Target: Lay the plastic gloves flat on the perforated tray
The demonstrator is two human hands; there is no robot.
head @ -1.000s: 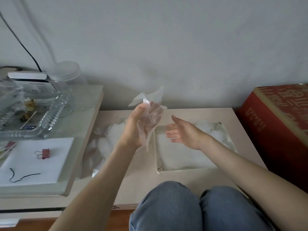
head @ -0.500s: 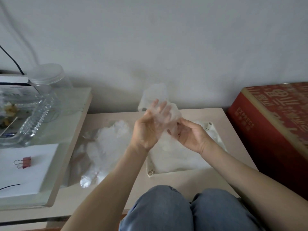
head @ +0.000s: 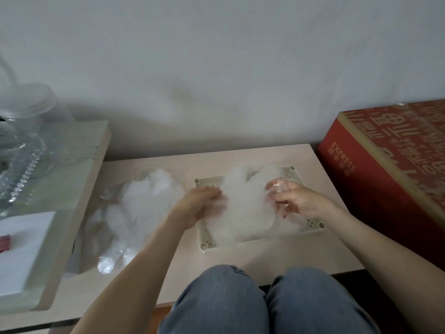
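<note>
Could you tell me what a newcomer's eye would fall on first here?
First, the two hands at centre: the right hand pinches a clear plastic glove over the perforated tray, the blurred left hand at its other edge. Next, the white heap of gloves left of the tray, and the red box at far right.

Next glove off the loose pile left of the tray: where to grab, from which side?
Pinch a raised crumpled fold at the top of the glove pile, coming from above with the left hand, the nearer one. The film lies limp and heaped on the table, with no firm edge showing; a sideways approach would probably just push the heap.
</note>
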